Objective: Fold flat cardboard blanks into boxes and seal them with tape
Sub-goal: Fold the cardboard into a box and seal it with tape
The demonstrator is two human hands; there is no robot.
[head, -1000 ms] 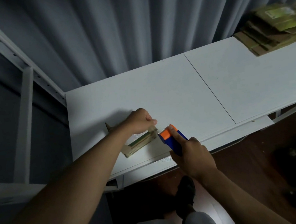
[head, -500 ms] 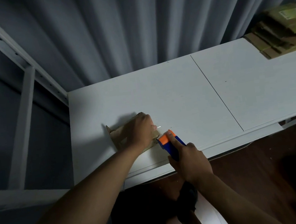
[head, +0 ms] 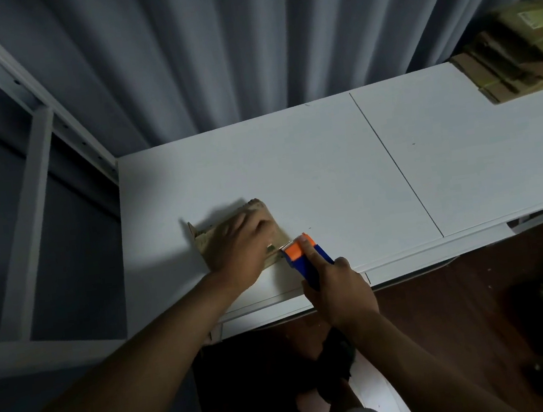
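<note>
Cardboard, matte and brown, is forming a small box (head: 233, 238) lying near the front left of the white tabletop (head: 327, 170), where the left hand (head: 240, 255) is pressing flat on top, fingers spread, probably to pin the flaps for sealing. The right hand (head: 337, 287) is keeping its grip wrapped round a blue-and-orange plastic tape dispenser (head: 302, 257), its serrated edge meeting the box's right end. A stack of flat blanks (head: 517, 66) is sitting well apart at the far right.

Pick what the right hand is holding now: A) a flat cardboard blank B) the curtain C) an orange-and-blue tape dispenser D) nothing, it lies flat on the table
C: the right hand grips the blue handle of the orange-and-blue tape dispenser, index finger laid along its orange head, at the edge of the small cardboard box that the left hand presses down.
</note>
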